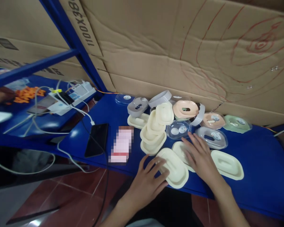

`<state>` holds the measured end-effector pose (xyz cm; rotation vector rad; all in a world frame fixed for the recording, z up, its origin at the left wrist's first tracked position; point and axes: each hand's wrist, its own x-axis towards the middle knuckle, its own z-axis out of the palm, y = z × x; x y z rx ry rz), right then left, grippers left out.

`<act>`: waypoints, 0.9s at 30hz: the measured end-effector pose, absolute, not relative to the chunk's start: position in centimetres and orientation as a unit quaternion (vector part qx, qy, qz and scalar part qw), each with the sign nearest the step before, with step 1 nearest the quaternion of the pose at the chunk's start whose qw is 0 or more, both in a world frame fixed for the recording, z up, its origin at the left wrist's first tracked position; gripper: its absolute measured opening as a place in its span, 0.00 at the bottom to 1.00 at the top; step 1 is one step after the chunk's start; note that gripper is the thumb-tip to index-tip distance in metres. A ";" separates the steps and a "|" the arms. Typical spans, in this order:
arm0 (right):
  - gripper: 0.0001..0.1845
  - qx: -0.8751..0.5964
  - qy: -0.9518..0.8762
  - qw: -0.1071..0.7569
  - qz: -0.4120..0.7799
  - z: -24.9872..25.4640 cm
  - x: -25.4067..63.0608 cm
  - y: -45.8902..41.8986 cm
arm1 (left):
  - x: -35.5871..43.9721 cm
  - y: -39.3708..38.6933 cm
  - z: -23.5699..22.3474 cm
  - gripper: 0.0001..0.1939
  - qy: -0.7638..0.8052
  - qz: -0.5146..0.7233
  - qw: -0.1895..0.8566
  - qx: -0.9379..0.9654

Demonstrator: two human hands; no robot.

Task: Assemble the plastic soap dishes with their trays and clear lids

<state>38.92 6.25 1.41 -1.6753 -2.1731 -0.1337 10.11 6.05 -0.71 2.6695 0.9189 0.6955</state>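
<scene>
Brown cardboard panels [146, 37], one marked with red curved lines, stand behind a blue tabletop [262, 164]. At the front edge, a cream, rounded-oblong shallow dish [178, 173] lies beneath the fingers of the left hand [150, 181]. These fingers are spread and slightly bent over the dish's left side; whether they grip it cannot be told. Just behind and to the right, a second cream dish of like shape [178, 148] is partly covered by the right hand [200, 154], which is open, with fingers extended; contact with the dish cannot be confirmed. A third cream oblong dish [227, 165] lies flat to the right of the right hand. An overlapping row of cream dishes [153, 138] extends rearward, left of a transparent oval lid [172, 127]. Behind the right hand are a grey-rimmed oval lid [220, 142], a peach slotted oval lid [177, 108] and a pale green oval piece [238, 123]. At left, a black rectangular phone [97, 140] lies beside a pixelated pink-and-white rectangular item [121, 145]. Farther left, a white power strip [82, 92] carries several cables.
</scene>
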 end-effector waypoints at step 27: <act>0.29 -0.559 -0.792 0.233 0.070 -1.8 41.0 0.2 | 15.0 8.2 -0.3 0.07 0.285 0.302 0.042 0.909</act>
